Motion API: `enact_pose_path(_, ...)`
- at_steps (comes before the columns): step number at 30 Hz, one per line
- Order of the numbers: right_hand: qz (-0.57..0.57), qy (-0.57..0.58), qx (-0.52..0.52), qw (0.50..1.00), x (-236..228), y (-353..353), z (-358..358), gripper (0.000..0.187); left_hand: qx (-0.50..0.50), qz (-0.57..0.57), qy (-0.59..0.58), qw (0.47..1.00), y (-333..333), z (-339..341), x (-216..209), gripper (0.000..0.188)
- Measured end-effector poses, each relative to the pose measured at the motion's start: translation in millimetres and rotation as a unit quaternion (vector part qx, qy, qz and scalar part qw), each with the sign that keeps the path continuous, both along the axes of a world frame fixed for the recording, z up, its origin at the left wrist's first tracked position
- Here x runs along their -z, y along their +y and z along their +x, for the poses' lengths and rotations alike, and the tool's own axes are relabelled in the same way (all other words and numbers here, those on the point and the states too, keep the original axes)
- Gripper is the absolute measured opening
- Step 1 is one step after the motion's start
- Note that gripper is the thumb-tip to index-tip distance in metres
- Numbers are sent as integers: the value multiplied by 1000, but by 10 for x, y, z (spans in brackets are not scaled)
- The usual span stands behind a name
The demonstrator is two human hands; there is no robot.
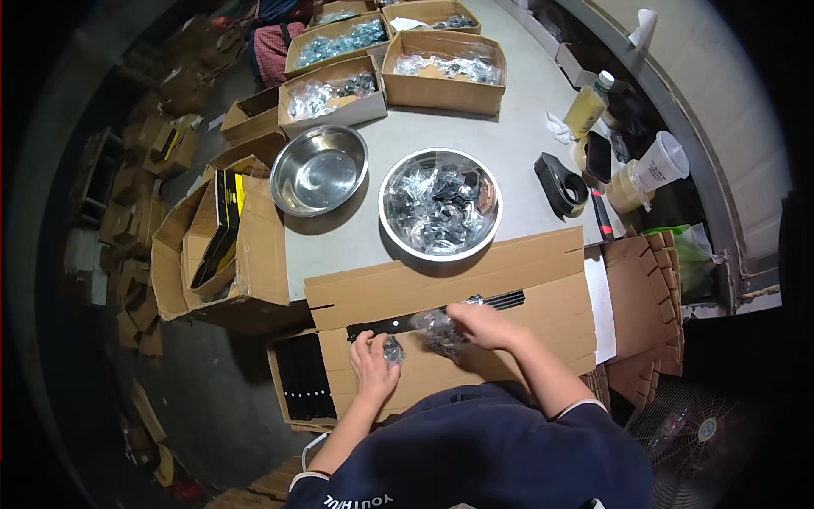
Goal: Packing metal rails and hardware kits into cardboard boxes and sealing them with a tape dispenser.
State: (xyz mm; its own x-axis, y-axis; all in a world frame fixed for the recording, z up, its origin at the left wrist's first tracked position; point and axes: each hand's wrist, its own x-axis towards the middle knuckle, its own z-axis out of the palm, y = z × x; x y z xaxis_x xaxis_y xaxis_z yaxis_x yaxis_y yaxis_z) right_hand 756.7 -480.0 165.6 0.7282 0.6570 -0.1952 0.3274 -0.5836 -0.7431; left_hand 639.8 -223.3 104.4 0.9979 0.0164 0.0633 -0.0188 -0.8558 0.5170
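My left hand (371, 363) is closed round a small clear plastic bag (393, 350) with dark parts in it. In my right hand (482, 326) is a larger crinkled clear plastic bag (443, 334), gripped at its upper edge; its contents are hard to make out. Both hands are over a flat brown cardboard sheet (534, 339). Beneath the right hand and its bag lie long black rails (507, 300), reaching left toward the fingers of my left hand. Part of their length is hidden.
Beyond the cardboard, a steel bowl (490, 222) holds several bagged parts; another steel bowl (319, 171) stands left of it. Boxes of small bags (445, 92) line the back. A tape dispenser (555, 188) and bottle (587, 109) are at right. A fan (691, 431) stands lower right.
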Motion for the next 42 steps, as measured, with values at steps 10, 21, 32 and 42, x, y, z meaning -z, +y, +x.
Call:
enact_pose_path(10,-99,-206,-98,969,383,329,-108,16,134,33,-48,989,94,-10,395,65)
enact_pose_path(21,-110,-337,239,904,178,-132,1805,22,198,37,-73,977,-391,578,-280,57)
enact_pose_path(32,-214,-146,118,959,434,202,2149,34,105,15,-50,993,-887,2480,-193,43)
enact_pose_path(42,-149,-24,87,985,315,-104,2314,43,123,87,94,984,-866,2665,-340,71)
